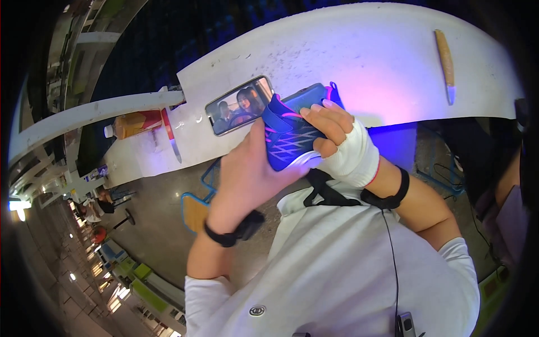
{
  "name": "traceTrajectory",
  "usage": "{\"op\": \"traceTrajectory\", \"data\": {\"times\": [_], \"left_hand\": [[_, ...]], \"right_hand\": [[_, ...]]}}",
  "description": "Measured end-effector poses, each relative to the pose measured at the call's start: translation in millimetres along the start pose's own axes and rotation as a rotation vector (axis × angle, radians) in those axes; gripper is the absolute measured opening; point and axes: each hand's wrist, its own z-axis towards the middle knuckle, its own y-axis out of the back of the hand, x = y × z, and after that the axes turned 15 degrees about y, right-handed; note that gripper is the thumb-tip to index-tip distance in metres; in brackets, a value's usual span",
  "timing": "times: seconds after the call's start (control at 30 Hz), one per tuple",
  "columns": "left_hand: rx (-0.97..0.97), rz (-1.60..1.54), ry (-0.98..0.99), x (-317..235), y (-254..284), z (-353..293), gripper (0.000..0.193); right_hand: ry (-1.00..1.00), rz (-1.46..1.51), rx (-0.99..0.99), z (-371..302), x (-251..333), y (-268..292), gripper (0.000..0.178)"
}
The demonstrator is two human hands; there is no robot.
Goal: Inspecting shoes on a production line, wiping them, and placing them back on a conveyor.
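Note:
A dark blue sports shoe (pixel 287 140) with pink trim, pale criss-cross lines and a white sole is held up over the table's near edge. My left hand (pixel 247 168) grips it from the left, thumb up along its side and fingers hidden beneath. A white fingerless glove covers part of my right hand (pixel 339 140), whose bent fingers press on the shoe's right side near its opening. Inside that opening shows a smooth teal-grey block (pixel 306 98), which looks like a shoe last. Just left of the shoe, a phone (pixel 240 105) lies on the table with a picture on its screen.
On the white table (pixel 370 62), a wooden-handled knife (pixel 445 64) lies far right. At left are a red-handled knife (pixel 170 135) and a bottle of orange drink (pixel 136 124), beside a pale curved rail (pixel 95 112). A blue-framed stool (pixel 195 210) stands below. Another person's arm (pixel 508 180) shows at right.

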Motion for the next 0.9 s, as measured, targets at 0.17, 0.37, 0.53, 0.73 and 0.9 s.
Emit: {"op": "traceTrajectory", "data": {"times": [0.17, 0.37, 0.53, 0.73, 0.9], "left_hand": [[0.097, -0.373, -0.43, -5.8, 36.4, -18.8, 0.086], [-0.225, -0.529, -0.881, -61.9, -62.0, -2.7, 0.064], [-0.311, -0.701, -0.697, -40.2, -123.6, 5.9, 0.058], [-0.285, -1.0, -0.707, -70.4, -112.7, 6.9, 0.048], [-0.384, -1.053, -0.835, -76.4, -94.0, -2.9, 0.039]], "right_hand": [[-0.521, 0.313, -0.21, -12.9, 18.6, 29.4, 0.053], [-0.277, 0.393, -0.166, 16.7, 2.0, 149.8, 0.084], [-0.319, 0.314, -0.129, 25.7, 18.8, 143.1, 0.072], [-0.301, 0.288, -0.049, 34.0, 20.3, 143.5, 0.073], [-0.352, 0.281, 0.016, 48.6, 26.3, 141.5, 0.074]]}}
